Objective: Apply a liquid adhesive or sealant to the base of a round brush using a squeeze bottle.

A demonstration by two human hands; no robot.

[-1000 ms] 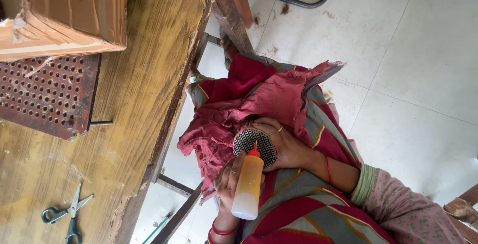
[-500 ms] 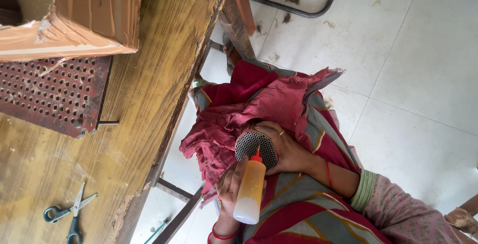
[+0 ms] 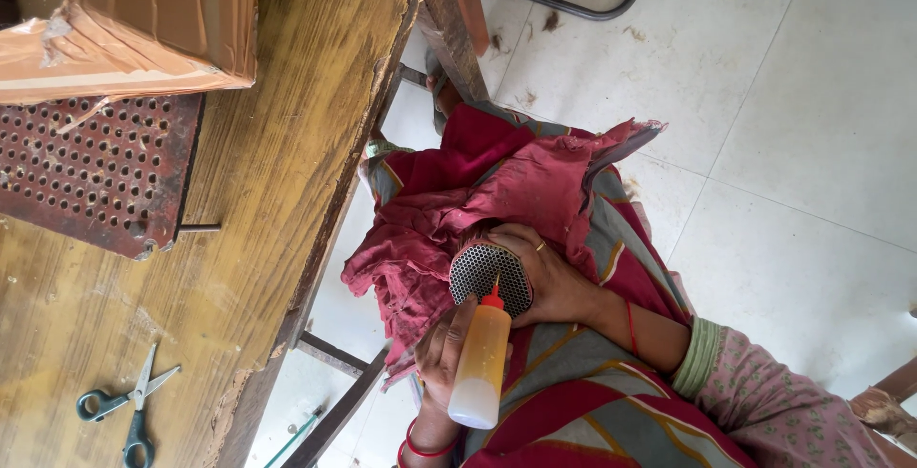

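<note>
My left hand [image 3: 437,358] grips a clear squeeze bottle [image 3: 480,361] of yellowish liquid with a red nozzle. The nozzle tip rests against a round black perforated mesh disc [image 3: 483,272]. My right hand [image 3: 554,282] holds that disc from behind, over a crumpled red cloth [image 3: 449,205] on my lap. A ring shows on one finger of the right hand, and green bangles sit on that arm. The left wrist wears red bangles.
A worn wooden table [image 3: 277,191] runs along the left. On it are a cardboard box [image 3: 143,24], a rusty perforated metal plate [image 3: 91,177] and scissors [image 3: 129,406]. A metal chair frame [image 3: 573,5] stands on the white tiled floor [image 3: 802,143].
Both hands keep their hold, with the nozzle still at the disc. Only the view has shifted slightly.
</note>
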